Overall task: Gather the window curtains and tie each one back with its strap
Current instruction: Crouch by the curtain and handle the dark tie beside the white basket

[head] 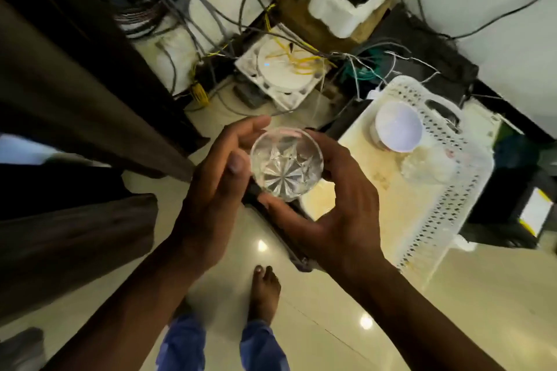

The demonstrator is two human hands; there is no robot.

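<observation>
A clear cut-glass tumbler [286, 163] is held upright between both hands at the middle of the view, seen from above. My right hand [325, 208] curls round its right and near side, thumb under the rim. My left hand [217, 187] cups its left side with fingers mostly straight and the thumb against the glass. Brown curtains [69, 99] hang at the left, with a second fold [78, 238] lower down. No strap is visible.
A white perforated plastic tray [446, 190] at the right holds a white round lid and another glass. Tangled cables, a white box [283, 69] and foam packing [346, 6] crowd the far floor. My bare foot [265, 292] stands on glossy tiles.
</observation>
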